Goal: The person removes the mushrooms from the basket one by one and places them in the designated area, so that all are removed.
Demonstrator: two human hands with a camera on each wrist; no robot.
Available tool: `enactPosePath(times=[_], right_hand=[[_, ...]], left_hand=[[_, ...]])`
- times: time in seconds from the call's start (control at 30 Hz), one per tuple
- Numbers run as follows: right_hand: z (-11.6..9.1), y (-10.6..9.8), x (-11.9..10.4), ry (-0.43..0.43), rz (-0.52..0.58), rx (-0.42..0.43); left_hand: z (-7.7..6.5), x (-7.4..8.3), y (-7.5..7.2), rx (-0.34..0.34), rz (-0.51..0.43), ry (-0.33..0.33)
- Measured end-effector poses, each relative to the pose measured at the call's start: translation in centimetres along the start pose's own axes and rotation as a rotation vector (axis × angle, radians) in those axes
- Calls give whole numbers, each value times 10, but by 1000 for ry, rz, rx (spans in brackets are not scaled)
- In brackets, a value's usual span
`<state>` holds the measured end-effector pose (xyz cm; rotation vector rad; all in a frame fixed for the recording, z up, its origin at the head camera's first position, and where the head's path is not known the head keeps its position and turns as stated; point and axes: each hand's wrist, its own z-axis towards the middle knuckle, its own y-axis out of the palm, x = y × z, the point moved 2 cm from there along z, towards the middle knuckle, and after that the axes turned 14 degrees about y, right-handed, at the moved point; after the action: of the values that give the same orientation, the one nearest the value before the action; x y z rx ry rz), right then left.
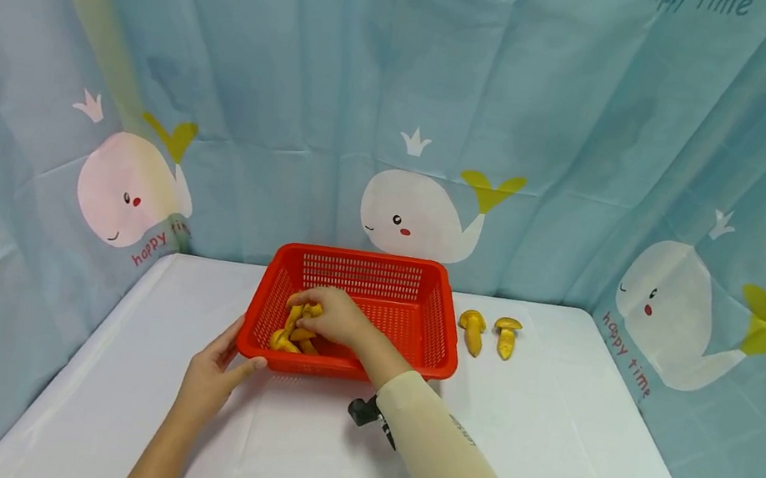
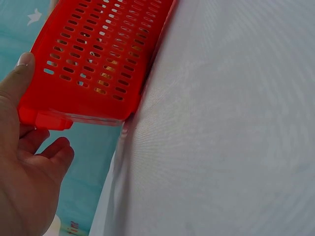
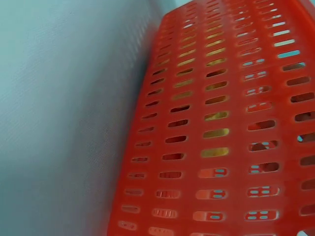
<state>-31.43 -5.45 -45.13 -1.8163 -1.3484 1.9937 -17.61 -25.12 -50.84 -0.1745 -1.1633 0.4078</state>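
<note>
A red plastic basket (image 1: 349,373) with slotted walls stands on the white table. My left hand (image 1: 207,379) grips its rim at the front left corner; in the left wrist view the thumb lies against the outer wall and the fingers curl below the rim. Inside the basket's left end, my right hand (image 1: 337,318) pinches a yellow mushroom (image 1: 294,315) between thumb and fingers, partly hidden by the hand. More yellow mushrooms (image 1: 282,342) lie beneath and beside it. Through the slots in the right wrist view, bits of yellow show, while the right hand is mostly hidden there.
Two yellow mushrooms, one on the left (image 1: 472,332) and one on the right (image 1: 507,338), lie on the table (image 1: 548,436) right of the basket. A blue curtain (image 1: 575,93) with printed whales hangs behind and along both sides of the table.
</note>
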Motion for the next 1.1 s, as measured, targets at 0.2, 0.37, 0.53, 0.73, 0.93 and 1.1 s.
enactPosePath(times=[0.2, 0.37, 0.53, 0.73, 0.93, 1.1], right_hand=[[3, 5, 5, 61, -53, -34], [4, 6, 7, 72, -71, -58], [6, 5, 9, 43, -119, -70], [8, 5, 8, 14, -186, -77], [9, 6, 10, 39, -231, -92], [9, 8, 12, 77, -244, -99]], left_hand=[[0, -1, 0, -1, -7, -10], [0, -1, 0, 1, -5, -8], [0, -3, 0, 2, 0, -7], [1, -3, 0, 4, 5, -9], [1, -2, -1, 3, 1, -11], [0, -3, 0, -1, -11, -14]])
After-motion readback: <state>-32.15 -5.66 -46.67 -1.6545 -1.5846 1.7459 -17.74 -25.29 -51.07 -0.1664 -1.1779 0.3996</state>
